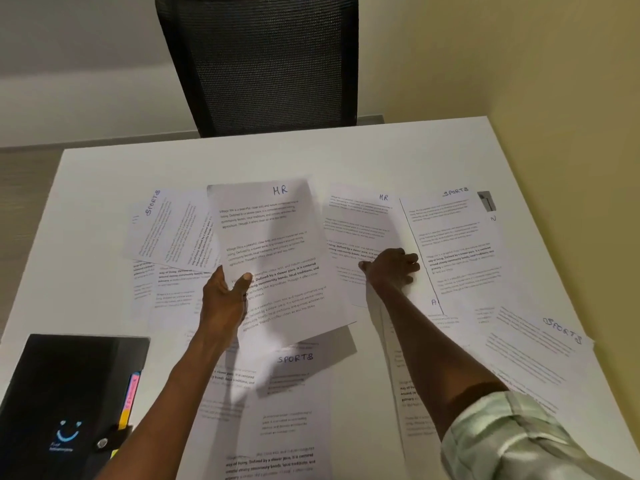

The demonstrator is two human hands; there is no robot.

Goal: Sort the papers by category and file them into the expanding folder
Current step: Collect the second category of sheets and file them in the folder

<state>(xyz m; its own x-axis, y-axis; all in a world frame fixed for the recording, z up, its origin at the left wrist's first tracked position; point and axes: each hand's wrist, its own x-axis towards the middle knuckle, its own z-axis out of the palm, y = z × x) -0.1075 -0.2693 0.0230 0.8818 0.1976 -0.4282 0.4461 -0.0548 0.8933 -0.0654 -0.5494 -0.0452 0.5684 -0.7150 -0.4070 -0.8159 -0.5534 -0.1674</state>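
Printed sheets lie spread over the white table (346,154), each with a handwritten heading. My left hand (225,296) pinches the lower left edge of a sheet headed HR (273,244) and holds it lifted above the others. My right hand (391,268) rests fingers-down on a second HR sheet (360,223) lying flat in the middle. Sheets headed SPORTS lie at the far left (166,226), at the far right (453,233), at the near right (540,351) and near me in the centre (294,393). The black expanding folder (65,396) lies closed at the near left.
A black mesh chair (263,60) stands behind the table's far edge. Coloured tabs (130,400) stick out of the folder's right side, and a strap with a snap button holds it shut. A yellowish wall runs along the table's right edge.
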